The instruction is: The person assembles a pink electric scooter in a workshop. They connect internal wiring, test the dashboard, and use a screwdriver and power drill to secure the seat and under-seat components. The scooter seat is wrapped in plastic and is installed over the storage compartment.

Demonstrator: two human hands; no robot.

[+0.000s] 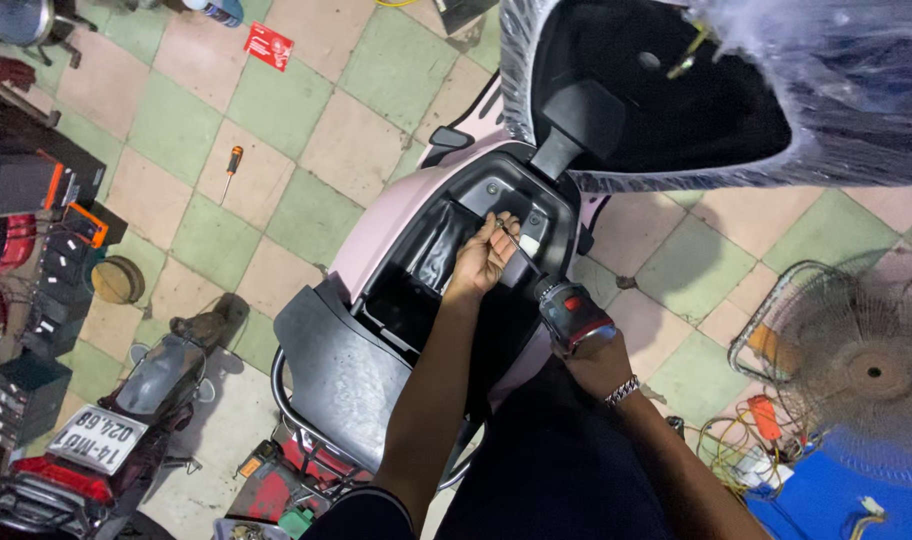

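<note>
A pale pink scooter (376,225) stands below me with its seat (666,110) lifted, showing the black storage compartment (431,265). My left hand (484,258) reaches into that compartment and pinches the thin bit near the far wall. My right hand (596,360), with a metal bracelet at the wrist, grips a power drill (566,310) with a grey and red body. The drill's long bit points toward my left hand's fingers.
An orange-handled screwdriver (231,165) lies on the checkered tile floor at left. Battery boxes and a meter (51,215) line the left edge. A second scooter's rear (116,420) is at bottom left. A standing fan (856,365) and tangled wires (741,440) sit at right.
</note>
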